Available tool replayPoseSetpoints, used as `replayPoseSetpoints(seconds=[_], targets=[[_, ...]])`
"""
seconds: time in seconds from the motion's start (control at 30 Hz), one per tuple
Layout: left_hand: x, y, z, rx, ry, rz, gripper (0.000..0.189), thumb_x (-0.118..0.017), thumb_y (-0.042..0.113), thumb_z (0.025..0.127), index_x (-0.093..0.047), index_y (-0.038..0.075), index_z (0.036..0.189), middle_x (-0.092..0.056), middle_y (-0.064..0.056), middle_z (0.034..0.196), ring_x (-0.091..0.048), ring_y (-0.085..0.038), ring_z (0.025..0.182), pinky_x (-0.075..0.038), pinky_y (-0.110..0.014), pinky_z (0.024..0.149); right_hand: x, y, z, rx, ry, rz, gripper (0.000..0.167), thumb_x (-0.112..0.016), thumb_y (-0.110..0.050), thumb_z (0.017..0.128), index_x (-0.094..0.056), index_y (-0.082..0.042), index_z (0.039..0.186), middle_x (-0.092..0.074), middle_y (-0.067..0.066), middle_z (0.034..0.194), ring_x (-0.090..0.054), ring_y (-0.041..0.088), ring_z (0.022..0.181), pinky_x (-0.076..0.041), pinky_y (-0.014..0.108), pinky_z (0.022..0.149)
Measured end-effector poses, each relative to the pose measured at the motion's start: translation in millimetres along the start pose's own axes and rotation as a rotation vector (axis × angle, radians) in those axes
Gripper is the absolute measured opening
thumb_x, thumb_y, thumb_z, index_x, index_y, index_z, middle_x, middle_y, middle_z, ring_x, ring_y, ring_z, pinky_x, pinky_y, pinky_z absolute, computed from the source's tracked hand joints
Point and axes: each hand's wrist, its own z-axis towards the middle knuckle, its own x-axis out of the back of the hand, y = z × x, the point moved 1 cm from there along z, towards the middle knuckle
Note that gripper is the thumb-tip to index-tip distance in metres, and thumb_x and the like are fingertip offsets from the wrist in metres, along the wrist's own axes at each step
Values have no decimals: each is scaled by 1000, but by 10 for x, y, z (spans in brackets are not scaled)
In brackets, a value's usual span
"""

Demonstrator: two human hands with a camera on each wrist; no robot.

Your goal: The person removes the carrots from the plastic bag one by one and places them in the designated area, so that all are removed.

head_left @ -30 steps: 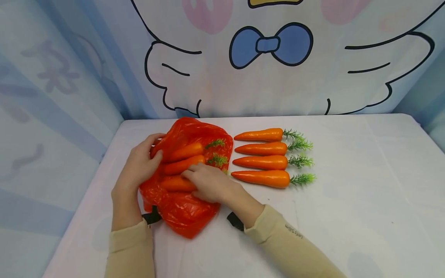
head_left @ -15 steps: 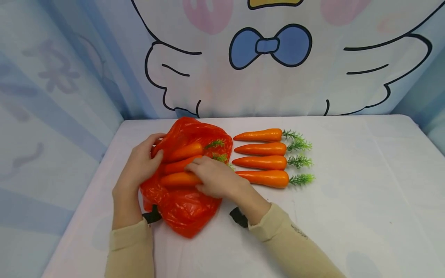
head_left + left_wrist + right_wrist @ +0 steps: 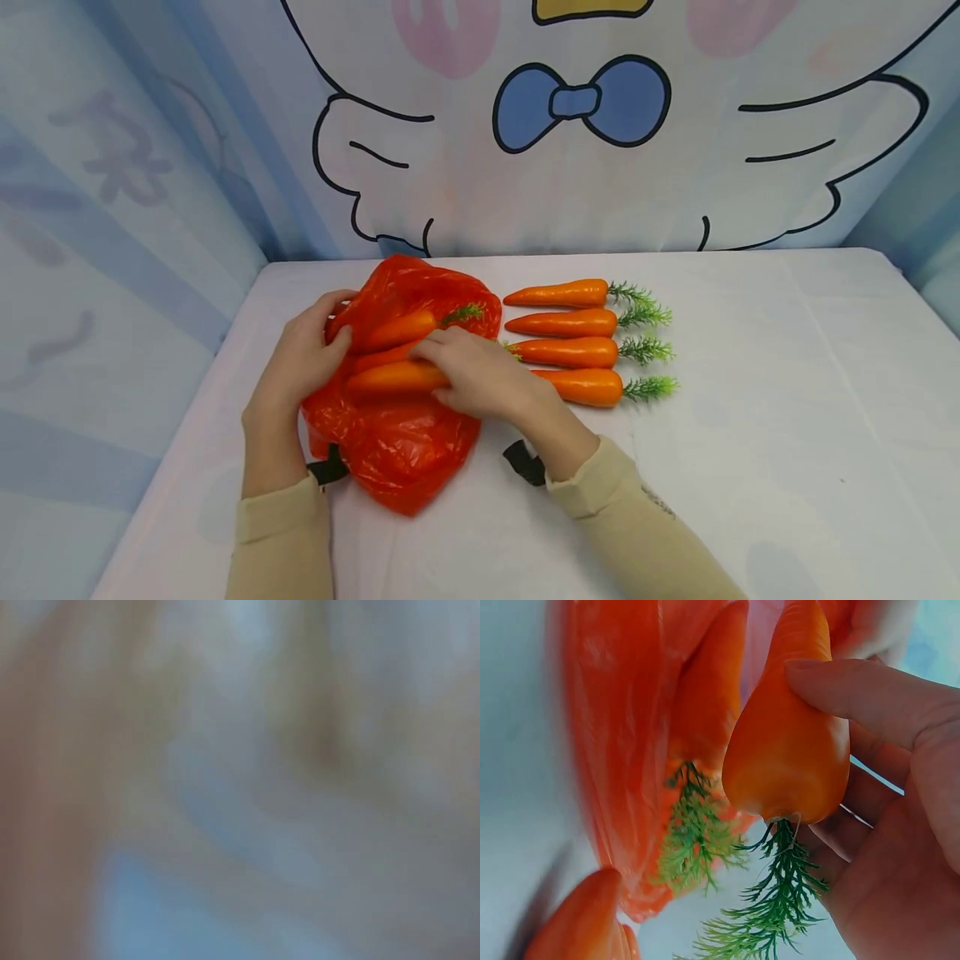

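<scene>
A red plastic bag [image 3: 408, 467] lies on the left part of the table, and several carrots show on it. My left hand [image 3: 303, 354] grips the bag's left edge, thumb on top. With thumb and fingers my right hand [image 3: 480, 375] holds the nearest carrot [image 3: 393, 379] by its thick end; its green top hangs below the palm in the right wrist view [image 3: 784, 870]. Another carrot [image 3: 397, 331] lies behind it within the bag's opening. Between them a third carrot [image 3: 378, 358] is partly covered by my right fingers. Only blur fills the left wrist view.
Right of the bag, several carrots lie in a column, tips to the left: the rearmost carrot [image 3: 562, 293] and the nearest carrot [image 3: 588, 387] among them. My right wrist overlaps the nearest one's tip. A printed curtain [image 3: 585, 200] hangs behind the white table [image 3: 750, 400].
My right hand has moved right and slightly back, drawing the held carrot up from the bag toward the right. My left hand has stayed in place on the bag.
</scene>
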Motion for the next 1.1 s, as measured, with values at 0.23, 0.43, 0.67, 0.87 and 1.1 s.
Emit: replayPoseSetpoints(seconds=[0.23,0.43,0.67,0.87,1.1], targets=[[7,-3,-9,-2,4,-9,48,-50,13,103,-41,12,150,-52,-18,140,-53,-37,118,-44,-58,103,103,87,-62,-23,40,31,51,-77,-15,90,-61,-15,138,-57,2,138,-49,20,127,-50,37,100],[6,-8,-7,-13,6,-12,48,-50,12,103,-41,11,150,-53,-19,139,-53,-38,118,-44,-58,103,171,151,-112,-26,60,61,49,-77,-11,89,-63,-14,136,-59,1,136,-49,19,128,-49,34,100],[9,-15,-7,-20,16,-8,47,-50,12,102,-43,11,149,-54,-19,137,-54,-37,116,-44,-58,103,235,245,-167,-21,90,86,46,-75,-8,89,-65,-12,133,-59,2,135,-49,20,128,-46,36,104],[22,-20,1,-23,17,-8,47,-49,12,103,-42,12,150,-54,-18,137,-54,-37,115,-44,-59,103,295,306,-222,-14,108,107,44,-73,-5,89,-65,-12,131,-60,1,133,-52,20,122,-44,36,105],[24,-24,2,-21,17,0,47,-49,12,103,-42,12,149,-54,-18,136,-53,-37,114,-44,-59,103,372,384,-315,-60,135,144,43,-74,-5,87,-66,-13,129,-60,-1,127,-52,19,114,-46,37,101]])
